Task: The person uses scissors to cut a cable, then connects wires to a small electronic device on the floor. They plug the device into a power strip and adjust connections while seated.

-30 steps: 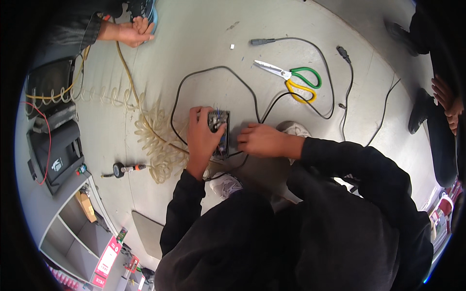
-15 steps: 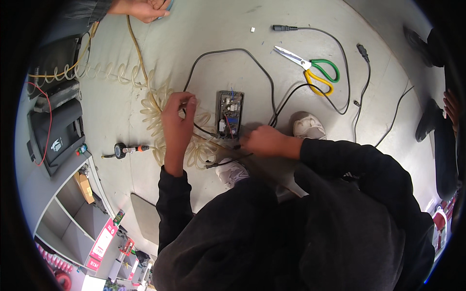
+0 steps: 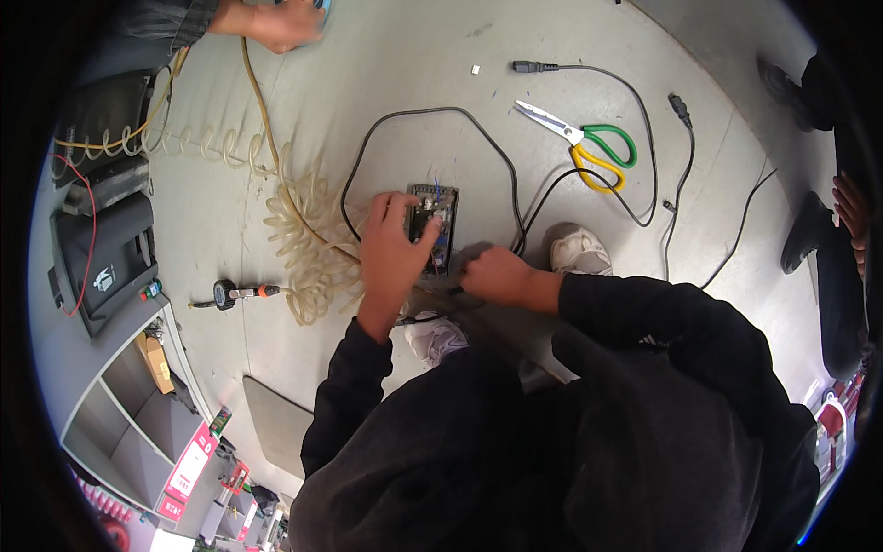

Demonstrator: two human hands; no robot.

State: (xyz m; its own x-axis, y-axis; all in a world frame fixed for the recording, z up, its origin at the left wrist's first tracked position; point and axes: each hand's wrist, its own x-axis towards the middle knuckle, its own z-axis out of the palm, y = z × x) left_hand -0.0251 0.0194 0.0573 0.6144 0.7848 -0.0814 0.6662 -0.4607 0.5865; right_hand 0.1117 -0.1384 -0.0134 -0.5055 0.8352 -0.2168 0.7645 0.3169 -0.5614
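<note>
A small black open case with a circuit board (image 3: pixel 445 213) in it lies on the floor before me. My left hand (image 3: pixel 394 247) reaches over its left side, fingers curved and apart, thumb above the board; whether it presses on the case I cannot tell. By the case's lower right corner my right hand (image 3: pixel 498 276) is closed on a black cable, its fingertips partly hidden. This black cable (image 3: pixel 460 110) loops round behind the case. Beyond the right hand lie scissors (image 3: pixel 577 138) with one green and one yellow handle, blades parted.
Left of the case spreads a coiled clear hose (image 3: pixel 303 230), with an air gauge (image 3: pixel 225 293) beside it. Another person's hand (image 3: pixel 285 25) is at the top left. Cable plugs (image 3: pixel 679 109) lie right. My shoes (image 3: pixel 581 250) stand close by. Shelving (image 3: pixel 129 414) is at lower left.
My left hand has moved right, from beside the coiled hose to over the case. My right hand stays by the case's corner. The view has shifted slightly.
</note>
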